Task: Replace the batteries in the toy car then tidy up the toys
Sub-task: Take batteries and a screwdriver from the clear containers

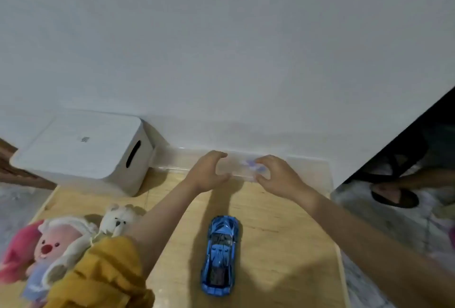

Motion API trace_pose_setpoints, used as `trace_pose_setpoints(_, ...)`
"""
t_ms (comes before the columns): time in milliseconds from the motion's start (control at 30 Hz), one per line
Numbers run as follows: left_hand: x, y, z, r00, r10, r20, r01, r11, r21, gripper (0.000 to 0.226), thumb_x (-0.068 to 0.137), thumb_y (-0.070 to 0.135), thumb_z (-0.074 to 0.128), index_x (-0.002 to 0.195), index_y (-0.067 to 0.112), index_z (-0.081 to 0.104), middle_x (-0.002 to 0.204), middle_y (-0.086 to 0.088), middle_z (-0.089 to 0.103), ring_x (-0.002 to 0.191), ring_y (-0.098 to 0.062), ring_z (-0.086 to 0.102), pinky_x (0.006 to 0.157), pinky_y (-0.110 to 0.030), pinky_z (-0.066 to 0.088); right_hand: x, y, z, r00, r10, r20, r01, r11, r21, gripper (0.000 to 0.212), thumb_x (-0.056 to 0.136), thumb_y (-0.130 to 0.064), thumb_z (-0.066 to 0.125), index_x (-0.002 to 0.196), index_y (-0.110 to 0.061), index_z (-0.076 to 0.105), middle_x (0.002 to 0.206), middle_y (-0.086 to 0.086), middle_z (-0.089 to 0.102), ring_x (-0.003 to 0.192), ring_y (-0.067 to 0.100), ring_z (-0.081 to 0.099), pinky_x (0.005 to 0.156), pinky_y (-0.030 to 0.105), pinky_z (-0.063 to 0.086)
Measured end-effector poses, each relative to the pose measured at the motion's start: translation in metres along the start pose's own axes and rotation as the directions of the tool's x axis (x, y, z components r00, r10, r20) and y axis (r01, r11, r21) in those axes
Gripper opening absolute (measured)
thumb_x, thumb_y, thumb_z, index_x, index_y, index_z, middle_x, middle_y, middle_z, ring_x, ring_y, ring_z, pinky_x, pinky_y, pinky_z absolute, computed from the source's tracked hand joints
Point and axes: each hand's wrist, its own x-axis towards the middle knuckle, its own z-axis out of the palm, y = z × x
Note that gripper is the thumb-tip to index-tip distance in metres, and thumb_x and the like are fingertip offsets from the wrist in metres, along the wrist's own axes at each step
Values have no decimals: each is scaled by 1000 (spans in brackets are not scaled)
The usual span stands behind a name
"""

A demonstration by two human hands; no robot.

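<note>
White wall backs a wooden surface [283, 246] where a person's left hand [209, 172] and right hand [278, 179] reach out to a clear plastic box [236, 169] at the far edge, fingers curled on either side of it; whether they grip it is unclear. A blue toy car [219, 254] sits between the forearms, nearer the camera. Plush toys [73, 238] lie at left, near a white lidded bin [83, 152].
</note>
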Motion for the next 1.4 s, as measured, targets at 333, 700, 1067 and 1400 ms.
trace_pose_setpoints(333, 27, -20, 29, 994, 72, -76, -61, 989, 138, 58, 75, 19, 76, 128, 5, 57, 129, -9, 51, 119, -24, 47, 95, -29, 42, 33, 24, 23, 993, -115, 38, 122, 941, -316, 43, 77, -35, 68, 111, -11, 59, 106, 7, 53, 102, 29, 48, 78, 45, 49)
trace_pose_setpoints(700, 26, -16, 31, 988, 131, -76, -103, 948, 300, 59, 76, 28, 74, 127, 4, 55, 129, -13, 51, 119, -30, 47, 75, -42, 54, 29, 24, 35, 987, -162, -8, 148, 917, -369, 29, 64, -11, 69, 92, -3, 65, 92, 10, 59, 87, 33, 54, 64, 41, 53)
trace_pose_setpoints(1067, 26, -21, 34, 969, 240, -61, -201, 906, 373, 60, 62, 24, 86, 110, -3, 63, 112, -20, 61, 100, -38, 61, 49, -40, 55, 30, 18, 29, 989, -137, 49, 146, 910, -387, 32, 70, -9, 60, 101, -1, 63, 101, 10, 55, 97, 31, 47, 73, 39, 48)
trace_pose_setpoints(1400, 31, -21, 32, 942, 324, -89, -234, 823, 517, 82, 68, 47, 76, 127, -3, 49, 121, -20, 58, 113, -37, 54, 90, -49, 52, 47, 7, -14, 994, -80, 70, 95, 963, -252, 35, 74, -21, 62, 108, -14, 66, 104, 2, 62, 102, 23, 55, 81, 35, 48)
